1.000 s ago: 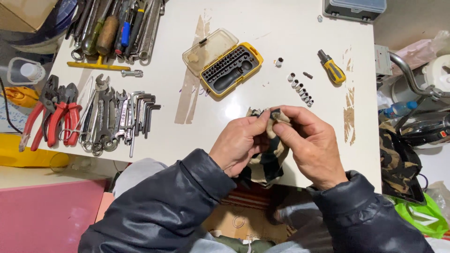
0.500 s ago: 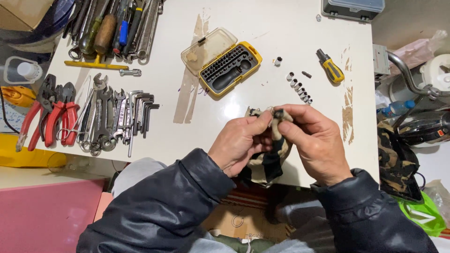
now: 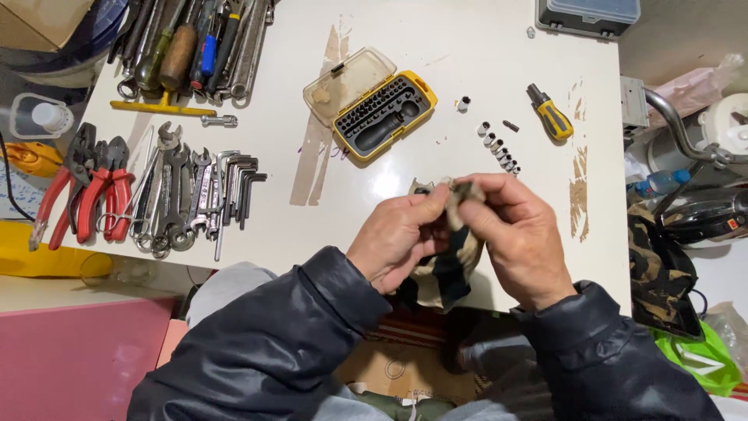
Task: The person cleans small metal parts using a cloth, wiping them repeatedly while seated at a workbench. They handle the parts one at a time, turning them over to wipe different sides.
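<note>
My left hand (image 3: 399,237) and my right hand (image 3: 516,231) meet over the front edge of the white table (image 3: 483,47). Both pinch a camouflage-patterned cloth (image 3: 444,269) that hangs down between them. The fingertips press together at the cloth's top, and whatever lies inside the fold is hidden. Just beyond the hands sits a row of small metal sockets (image 3: 499,148), with a single socket (image 3: 464,103) further back. An open yellow bit case (image 3: 382,117) lies behind the hands, and a stubby yellow-handled screwdriver (image 3: 550,114) rests to its right.
Red-handled pliers (image 3: 86,191), wrenches (image 3: 175,195) and hex keys (image 3: 238,183) lie at the left. More screwdrivers and spanners (image 3: 195,47) fill the back left. A grey case (image 3: 588,14) stands at the back right. A camouflage bag (image 3: 658,273) sits right of the table.
Both hands stay together on the cloth with small shifts of the fingers; the cloth's top is bunched more tightly between the fingertips.
</note>
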